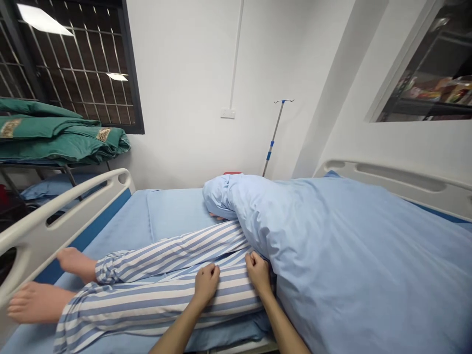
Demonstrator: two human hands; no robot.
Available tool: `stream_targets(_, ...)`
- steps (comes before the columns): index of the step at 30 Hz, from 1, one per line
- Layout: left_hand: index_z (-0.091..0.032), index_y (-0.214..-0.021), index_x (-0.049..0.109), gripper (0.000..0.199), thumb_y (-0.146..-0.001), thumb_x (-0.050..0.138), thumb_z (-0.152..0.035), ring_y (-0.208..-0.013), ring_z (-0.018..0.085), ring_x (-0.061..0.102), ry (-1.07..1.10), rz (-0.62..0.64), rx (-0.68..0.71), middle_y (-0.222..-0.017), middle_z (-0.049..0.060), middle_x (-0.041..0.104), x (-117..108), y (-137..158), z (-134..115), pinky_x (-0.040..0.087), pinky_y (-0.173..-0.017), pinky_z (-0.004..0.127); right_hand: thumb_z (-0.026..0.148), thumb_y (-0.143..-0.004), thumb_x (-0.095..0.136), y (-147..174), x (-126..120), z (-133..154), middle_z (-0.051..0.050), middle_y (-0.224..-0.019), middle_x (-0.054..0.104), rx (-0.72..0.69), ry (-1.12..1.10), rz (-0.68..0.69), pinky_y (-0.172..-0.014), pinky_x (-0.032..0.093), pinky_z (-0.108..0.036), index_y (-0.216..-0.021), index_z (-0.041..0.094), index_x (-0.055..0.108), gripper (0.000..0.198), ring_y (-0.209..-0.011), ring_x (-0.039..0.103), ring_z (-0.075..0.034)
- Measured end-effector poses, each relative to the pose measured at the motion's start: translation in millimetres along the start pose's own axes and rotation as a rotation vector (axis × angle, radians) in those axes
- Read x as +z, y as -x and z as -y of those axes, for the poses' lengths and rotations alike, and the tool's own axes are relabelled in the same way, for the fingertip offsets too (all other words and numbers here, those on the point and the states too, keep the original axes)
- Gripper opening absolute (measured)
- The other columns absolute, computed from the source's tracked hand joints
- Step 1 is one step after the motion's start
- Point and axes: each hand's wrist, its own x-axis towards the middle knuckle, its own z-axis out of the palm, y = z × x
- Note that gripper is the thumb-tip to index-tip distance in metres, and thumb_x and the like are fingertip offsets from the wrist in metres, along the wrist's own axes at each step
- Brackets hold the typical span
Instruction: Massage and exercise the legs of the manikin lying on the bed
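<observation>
Striped blue-and-white trousers [158, 295] cover the legs of a figure lying on the bed; I cannot tell whether it is a person or a manikin. Its bare feet [40, 301] point to the left. My left hand [207, 281], closed in a fist, is over the thigh of the nearer leg. Also a fist, my right hand [258, 271] is higher on the same leg, close beside the edge of the light-blue quilt [332, 255]. No cloth is seen bunched in either hand, though the palms are hidden. The quilt hides the figure's upper body.
A cream footboard [73, 199] stands at the left and a headboard [391, 177] at the right. Light-blue sheeting [177, 204] covers the mattress. Behind the bed rises an IV pole [275, 132]. Green folded bedding [62, 137] lies on another bed beneath the barred window.
</observation>
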Motion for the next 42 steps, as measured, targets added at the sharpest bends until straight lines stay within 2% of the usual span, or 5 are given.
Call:
stream_targets(8, -0.020, -0.060, 0.051, 0.032, -0.084, 0.033, -0.031, -0.063, 0.013, 0.049, -0.198, -0.058, -0.078, -0.060, 0.000, 0.056, -92.5, 21.5, 84.9, 0.028, -0.063, 0.023, 0.036, -0.076, 0.038, 1.9, 1.1, -1.6, 0.006, -0.045, 0.024, 0.000, 0.068, 0.025, -0.049, 0.020, -0.025, -0.052, 0.021, 0.023, 0.032, -0.046, 0.025, -0.009)
stream_targets(16, -0.021, -0.073, 0.056, 0.028, -0.085, 0.032, -0.031, -0.078, 0.016, 0.056, -0.347, -0.191, -0.288, -0.079, 0.002, 0.065, -180.1, 36.9, 169.7, 0.031, -0.068, 0.023, 0.041, -0.073, 0.037, 2.9, 0.8, 1.7, 0.004, -0.044, 0.027, 0.007, 0.155, 0.100, -0.049, 0.019, -0.028, -0.051, 0.022, 0.023, 0.032, -0.045, 0.022, -0.012)
stream_targets(21, -0.022, -0.080, 0.058, 0.028, -0.085, 0.033, -0.032, -0.084, 0.019, 0.058, -0.447, -0.162, -0.408, -0.089, 0.003, 0.067, -225.4, 46.7, 201.2, 0.032, -0.069, 0.025, 0.041, -0.071, 0.039, 2.5, 1.6, 4.5, 0.002, -0.043, 0.032, 0.017, 0.213, 0.136, -0.049, 0.017, -0.029, -0.050, 0.023, 0.026, 0.031, -0.043, 0.024, -0.013)
stream_targets(29, -0.020, -0.077, 0.059, 0.025, -0.081, 0.036, -0.030, -0.076, 0.019, 0.060, -0.652, -0.183, -0.394, -0.078, 0.005, 0.067, -220.7, 50.7, 200.4, 0.033, -0.064, 0.026, 0.037, -0.075, 0.038, 4.1, 8.0, 1.8, 0.000, -0.046, 0.042, 0.024, 0.451, 0.242, -0.050, 0.019, -0.027, -0.053, 0.022, 0.034, 0.027, -0.044, 0.035, -0.014)
stream_targets(42, -0.019, -0.077, 0.060, 0.029, -0.080, 0.033, -0.028, -0.072, 0.020, 0.062, -0.573, -0.179, -0.316, -0.075, 0.006, 0.067, -222.9, 51.0, 212.4, 0.035, -0.061, 0.027, 0.032, -0.081, 0.034, 18.1, 14.9, 27.4, -0.005, -0.064, 0.059, 0.039, 0.709, 0.357, -0.052, 0.023, -0.026, -0.065, 0.021, 0.044, 0.022, -0.057, 0.052, -0.017)
